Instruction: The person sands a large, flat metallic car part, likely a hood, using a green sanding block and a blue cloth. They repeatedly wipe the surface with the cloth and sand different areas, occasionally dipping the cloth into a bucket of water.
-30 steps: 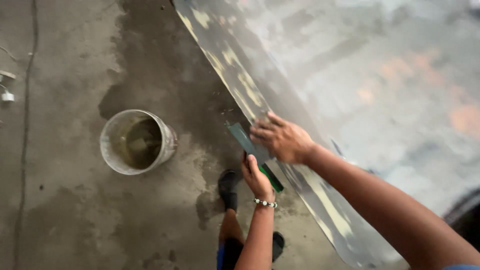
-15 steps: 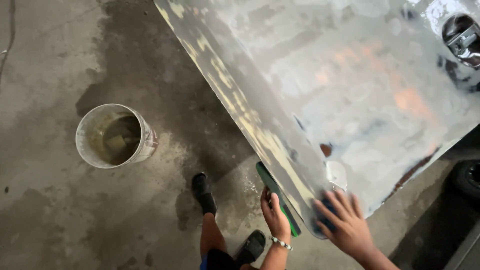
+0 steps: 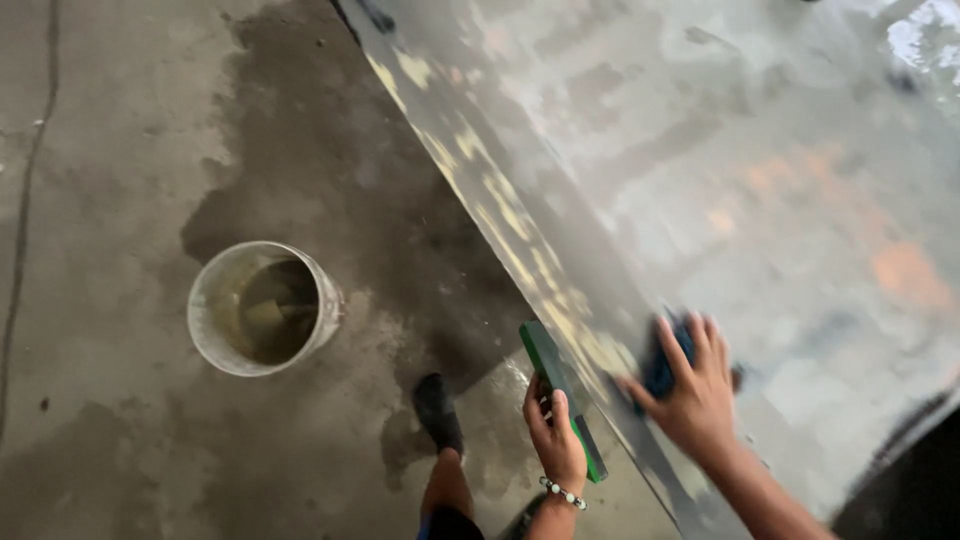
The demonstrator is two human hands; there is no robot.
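Wet concrete floor (image 3: pixel 120 150), bucket (image 3: pixel 262 308) at nine o'clock, left hand (image 3: pixel 556 440) gripping green sanding block (image 3: pixel 560 395), right hand (image 3: pixel 690 395) pressing blue cloth (image 3: pixel 662 362) flat on grey panel (image 3: pixel 750 180).

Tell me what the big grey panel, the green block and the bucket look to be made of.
Panel: likely sheet metal, a dull grey coat sanded through to yellowish patches along its edge.
Green block, gripped in the left hand: seems rigid plastic or rubber; flat, matte, straight-edged.
Bucket: probably plastic, pale and stained, holding murky water.
Cloth under the right hand: soft, dark blue, bunched.
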